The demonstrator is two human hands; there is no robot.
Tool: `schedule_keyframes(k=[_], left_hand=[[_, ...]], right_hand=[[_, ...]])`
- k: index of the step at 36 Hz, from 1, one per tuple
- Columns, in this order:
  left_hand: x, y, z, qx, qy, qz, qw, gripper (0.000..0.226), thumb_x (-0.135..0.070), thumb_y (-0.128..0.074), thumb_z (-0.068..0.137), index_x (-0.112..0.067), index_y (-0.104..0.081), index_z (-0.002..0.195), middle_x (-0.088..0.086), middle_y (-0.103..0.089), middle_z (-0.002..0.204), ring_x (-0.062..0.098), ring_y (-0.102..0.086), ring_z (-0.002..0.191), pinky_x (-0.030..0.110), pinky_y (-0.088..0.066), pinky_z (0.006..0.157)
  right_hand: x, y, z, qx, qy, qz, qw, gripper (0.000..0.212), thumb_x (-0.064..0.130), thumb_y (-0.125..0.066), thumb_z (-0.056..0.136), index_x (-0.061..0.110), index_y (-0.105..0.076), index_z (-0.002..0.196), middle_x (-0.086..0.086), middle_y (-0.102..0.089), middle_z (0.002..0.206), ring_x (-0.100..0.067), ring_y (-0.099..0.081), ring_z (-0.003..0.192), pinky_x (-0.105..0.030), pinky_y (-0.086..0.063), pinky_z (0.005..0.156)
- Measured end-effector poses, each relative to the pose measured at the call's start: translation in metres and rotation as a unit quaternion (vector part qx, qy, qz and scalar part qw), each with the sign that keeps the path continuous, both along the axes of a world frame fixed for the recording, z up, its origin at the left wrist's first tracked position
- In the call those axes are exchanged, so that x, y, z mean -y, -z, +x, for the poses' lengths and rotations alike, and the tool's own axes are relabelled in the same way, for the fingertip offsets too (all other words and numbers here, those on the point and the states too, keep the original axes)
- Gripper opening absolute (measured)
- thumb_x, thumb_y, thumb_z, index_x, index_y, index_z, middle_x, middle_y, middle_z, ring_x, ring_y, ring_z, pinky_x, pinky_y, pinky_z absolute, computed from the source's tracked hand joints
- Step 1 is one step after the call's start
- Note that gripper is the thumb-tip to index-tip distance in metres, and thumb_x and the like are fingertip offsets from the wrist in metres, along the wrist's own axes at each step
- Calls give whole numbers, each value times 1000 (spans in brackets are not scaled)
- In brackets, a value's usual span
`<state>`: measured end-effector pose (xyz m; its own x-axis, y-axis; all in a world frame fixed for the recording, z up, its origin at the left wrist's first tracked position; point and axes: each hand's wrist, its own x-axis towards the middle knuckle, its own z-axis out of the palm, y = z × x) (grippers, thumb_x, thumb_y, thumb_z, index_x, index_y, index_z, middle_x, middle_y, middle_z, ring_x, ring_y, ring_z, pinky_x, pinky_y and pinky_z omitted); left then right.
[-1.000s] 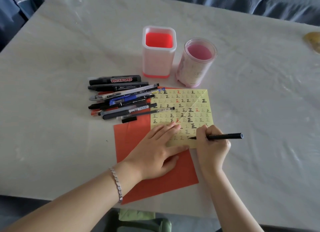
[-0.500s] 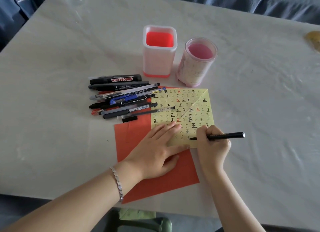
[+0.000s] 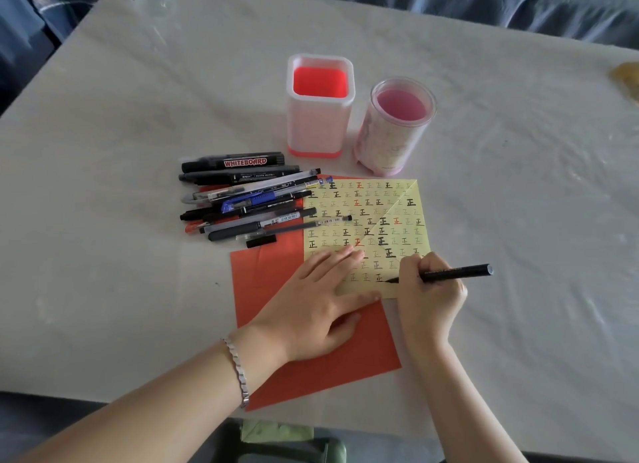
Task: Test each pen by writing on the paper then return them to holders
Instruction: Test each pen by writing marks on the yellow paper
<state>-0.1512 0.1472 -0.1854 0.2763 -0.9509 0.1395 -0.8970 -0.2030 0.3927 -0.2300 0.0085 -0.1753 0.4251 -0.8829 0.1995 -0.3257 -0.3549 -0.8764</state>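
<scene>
Right hand [image 3: 430, 300] is curled round the black pen [image 3: 456, 272], gripping it low near the point, with the barrel pointing out to the right. The tip is down on the yellow paper [image 3: 409, 236], close to its near edge, right at a black character in the bottom row.

Left hand [image 3: 311, 310] lies flat, fingers straight and close together, pressing the near-left part of that sheet. Its palm and thumb rest on the red sheet [image 3: 266, 276] underneath, and there's a silver bracelet [image 3: 238, 372] on the wrist.

The yellow paper is covered in rows of one repeated character (mostly black, a few red, some bold, some faint).

Over to the left, a pile of pens [image 3: 242, 217] lies on the worktop [image 3: 103, 151], several of their ends reaching over the paper's left edge. The whiteboard marker [image 3: 242, 161] sits on the far side of the pile, a blue-gripped pen [image 3: 249, 201] is in the middle, and a small black cap [image 3: 261, 242] lies at the near side.

Beyond the paper, two holders stand upright side by side. The square white holder [image 3: 320, 123] shows red inside. The round clear holder [image 3: 390, 144] shows pink, and its foot is just beside the paper's far edge.
</scene>
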Motion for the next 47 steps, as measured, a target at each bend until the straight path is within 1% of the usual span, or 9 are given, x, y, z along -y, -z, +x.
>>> schedule_keyframes(k=[6,11,15,20,29,34,38,43,47], left_hand=[[0,1,-1,4,5,3,1000,35,-34,-42,91,-33,-58,122,14,-37,145,27,-24,139,40,-14,113],[-5,-2,1,11,-29,-30,999,32,-23,-42,92,-20,-59,119,12,-49,135,24,-39,130,38,-22,111],[-15,-13,16,63,-138,-92,984,28,-6,-63,75,-7,-64,103,9,-63,106,24,-60,97,38,-45,88],[-35,-25,42,114,-246,-95,958,26,2,-76,66,-3,-68,90,7,-61,86,21,-53,84,38,-48,73],[-48,-31,59,96,-243,-11,965,24,-2,-86,55,-5,-67,69,3,-56,66,26,-57,60,35,-46,52],[-48,-32,63,87,-237,14,968,23,-10,-86,58,-7,-65,67,2,-49,67,22,-51,61,28,-36,53],[-46,-34,62,83,-227,25,970,25,-13,-86,59,-10,-63,68,1,-51,72,22,-53,65,32,-46,53],[-38,-52,49,-99,-251,-40,962,8,-17,-65,85,-12,-62,91,-4,-61,88,12,-57,83,25,-48,75],[-28,-74,33,-260,-279,-116,917,12,-16,-63,86,-27,-58,84,-17,-61,79,-6,-56,75,8,-39,65]], right_hand=[[-3,-3,0,63,-12,47,997,39,14,-52,76,18,-26,47,8,-31,40,-6,-25,42,-15,-21,43],[-2,-4,0,71,-29,74,994,42,14,-62,83,16,-39,49,9,-40,40,-6,-32,42,-17,-28,44],[-2,-12,4,57,-60,85,993,33,17,-65,84,20,-49,55,11,-53,44,-6,-45,42,-15,-36,46],[-5,-21,9,28,-93,87,991,29,19,-67,82,18,-50,59,12,-54,46,-4,-48,47,-12,-35,47],[-9,-35,14,3,-182,144,973,25,13,-67,82,16,-53,61,8,-51,51,-4,-46,49,-13,-37,48],[-6,-38,9,-3,-170,168,971,23,14,-64,84,13,-54,64,8,-51,49,-2,-46,46,-14,-38,49],[-4,-45,8,11,-165,189,968,24,13,-59,88,8,-55,65,3,-52,49,-1,-47,44,-11,-39,49],[-10,-62,6,59,-166,266,948,28,19,-47,94,5,-64,76,-4,-67,56,-8,-57,53,-15,-46,55],[-18,-80,6,107,-178,298,932,35,31,-49,93,7,-67,75,-10,-71,64,-15,-65,60,-19,-49,59]])
